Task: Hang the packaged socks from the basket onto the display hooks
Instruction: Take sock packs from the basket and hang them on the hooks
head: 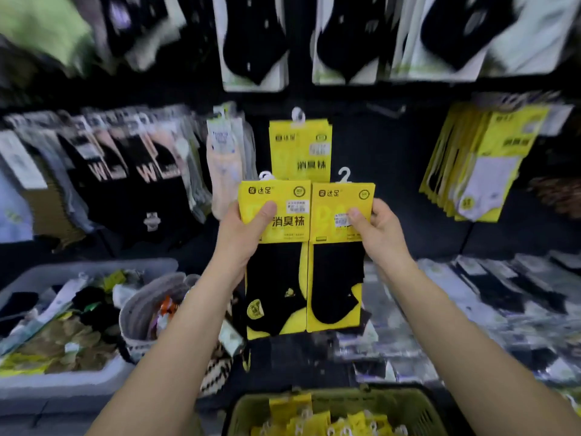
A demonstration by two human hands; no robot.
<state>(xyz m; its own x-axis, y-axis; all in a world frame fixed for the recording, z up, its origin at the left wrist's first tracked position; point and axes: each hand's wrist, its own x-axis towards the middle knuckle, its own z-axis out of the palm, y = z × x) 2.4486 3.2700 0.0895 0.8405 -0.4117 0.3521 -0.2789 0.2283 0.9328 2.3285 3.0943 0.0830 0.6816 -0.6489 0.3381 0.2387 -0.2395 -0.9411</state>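
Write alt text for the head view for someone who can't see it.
The left hand and right hand each hold a yellow pack of black socks, left pack beside right pack, just below a matching hanging pack on the display wall. A green basket of more yellow packs sits below.

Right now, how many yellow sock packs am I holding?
2. The left pack is gripped by the left hand, the right pack by the right hand, side by side below a hanging pack. Others could be hidden behind them.
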